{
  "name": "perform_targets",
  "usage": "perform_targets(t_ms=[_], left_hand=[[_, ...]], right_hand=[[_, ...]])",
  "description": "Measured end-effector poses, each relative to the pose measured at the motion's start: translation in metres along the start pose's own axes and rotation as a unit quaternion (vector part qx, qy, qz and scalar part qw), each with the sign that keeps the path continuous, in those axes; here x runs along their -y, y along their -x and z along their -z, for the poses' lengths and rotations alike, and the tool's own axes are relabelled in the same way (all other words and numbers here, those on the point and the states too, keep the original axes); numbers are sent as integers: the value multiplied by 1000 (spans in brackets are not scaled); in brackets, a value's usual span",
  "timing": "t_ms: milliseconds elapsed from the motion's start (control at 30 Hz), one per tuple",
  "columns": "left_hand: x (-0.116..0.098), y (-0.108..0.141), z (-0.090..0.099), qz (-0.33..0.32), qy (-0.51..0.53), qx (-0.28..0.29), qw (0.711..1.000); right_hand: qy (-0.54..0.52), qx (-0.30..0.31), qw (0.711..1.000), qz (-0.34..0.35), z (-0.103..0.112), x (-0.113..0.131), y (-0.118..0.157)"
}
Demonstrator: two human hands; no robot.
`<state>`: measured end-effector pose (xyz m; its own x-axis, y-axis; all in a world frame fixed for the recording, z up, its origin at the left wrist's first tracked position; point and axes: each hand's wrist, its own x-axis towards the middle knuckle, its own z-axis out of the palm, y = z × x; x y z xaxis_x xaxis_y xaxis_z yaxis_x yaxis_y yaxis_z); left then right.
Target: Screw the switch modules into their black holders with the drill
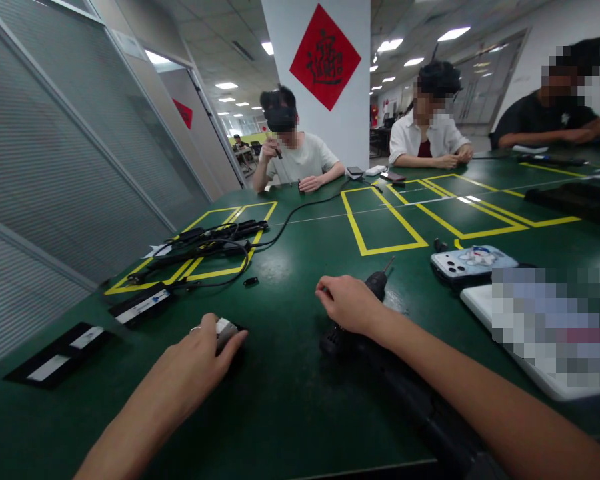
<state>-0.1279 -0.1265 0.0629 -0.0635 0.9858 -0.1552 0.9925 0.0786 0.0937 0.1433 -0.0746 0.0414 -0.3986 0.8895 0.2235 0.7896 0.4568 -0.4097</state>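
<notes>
My left hand (pixel 207 350) is closed round a small grey and white block (pixel 225 331), low over the green table (pixel 280 400). Its thumb lies along the near side of the block, and a dark part shows beside it. Right of the middle, my right hand (pixel 347 301) has its fingers curled together; whatever they pinch, if anything, is too small to make out. Below and behind that hand lies a black power drill (pixel 334 341), its thin bit pointing away, partly hidden by my hand and forearm.
Black cables (pixel 215 243) lie tangled at the left, near black cards (pixel 57 357) with white labels. A small black piece (pixel 251 282) lies mid-table. A phone (pixel 473 261) and a white tablet-like object (pixel 505 333) are at the right. Yellow tape marks the table; several people sit opposite.
</notes>
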Motion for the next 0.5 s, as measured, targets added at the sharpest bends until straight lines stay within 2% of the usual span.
perform_targets(t_ms=[100,200,333,500], left_hand=[[-4,0,-3,-9,-21,-15,1000],[0,-5,6,5,-23,-19,1000],[10,-17,17,31,-33,-70,996],[14,-30,5,33,-3,-1,999]], right_hand=[[0,2,1000,-1,0,1,0],[0,3,1000,-2,1,1,0],[1,6,1000,-1,1,0,1],[10,13,1000,-2,1,1,0]])
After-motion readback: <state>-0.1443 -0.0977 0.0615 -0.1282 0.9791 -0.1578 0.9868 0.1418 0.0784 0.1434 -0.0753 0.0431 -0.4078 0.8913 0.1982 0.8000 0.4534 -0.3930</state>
